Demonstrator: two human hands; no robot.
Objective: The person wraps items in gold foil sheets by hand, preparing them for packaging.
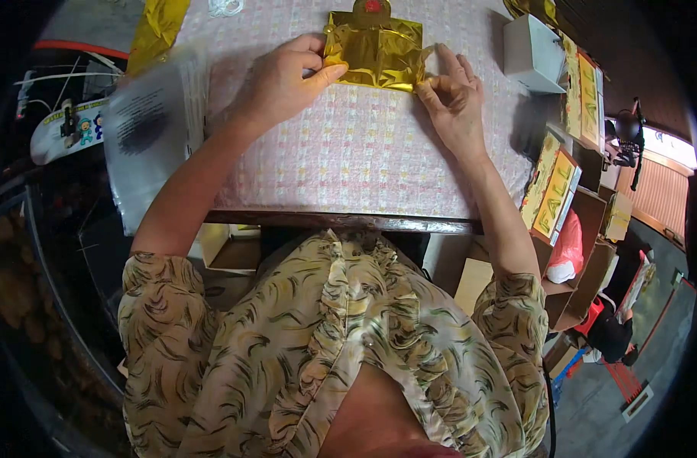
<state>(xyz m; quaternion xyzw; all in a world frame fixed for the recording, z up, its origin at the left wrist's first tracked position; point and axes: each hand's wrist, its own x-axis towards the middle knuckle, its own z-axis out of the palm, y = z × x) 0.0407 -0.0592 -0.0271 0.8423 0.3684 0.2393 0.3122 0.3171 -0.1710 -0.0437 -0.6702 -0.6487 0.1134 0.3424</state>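
A shiny, creased sheet of gold foil (375,55) lies flat on the table at the top middle of the head view. A small brown round piece with a red mark (372,8) shows at its far edge, partly cut off by the frame. My left hand (295,80) grips the sheet's left edge, thumb laid along the near left corner. At the near right corner, the thumb and index finger of my right hand (454,103) are pinched on the foil, the other fingers stretched out.
The table (325,160) has a pink-and-white checked cover. Clear plastic sleeves (153,126) lie at its left edge, below more gold foil (157,30). On the right stand a white box (533,53) and cartons marked "FALL" (551,191).
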